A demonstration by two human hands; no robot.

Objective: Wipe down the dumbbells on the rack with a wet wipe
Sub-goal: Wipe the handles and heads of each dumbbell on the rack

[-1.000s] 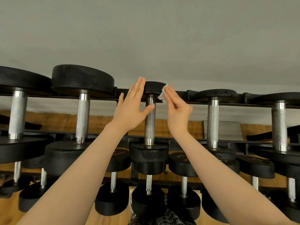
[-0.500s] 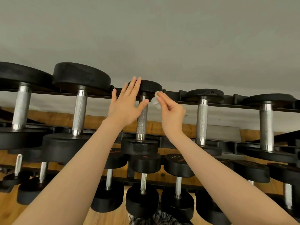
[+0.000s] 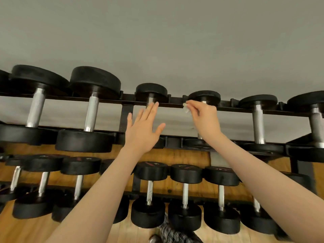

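Right of centre, the right hand (image 3: 204, 114) pinches a small, limp wet wipe (image 3: 186, 107) against a dumbbell (image 3: 204, 97); the left hand (image 3: 142, 129) hovers flat, fingers spread, holding nothing. The dumbbell looks heavy and rigid; best wiped in place.

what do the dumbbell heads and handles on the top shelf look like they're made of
Dumbbell heads: matte black, slightly grainy, probably rubber or a rubber coating. Handles: bright silvery metal, likely steel; fine texture suggests knurling. Rack rail: black, seemingly painted metal.

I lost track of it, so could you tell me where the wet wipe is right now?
In the head view, right of centre, the wet wipe is pinched in the right hand against the top rail, beside a small dumbbell's far head.
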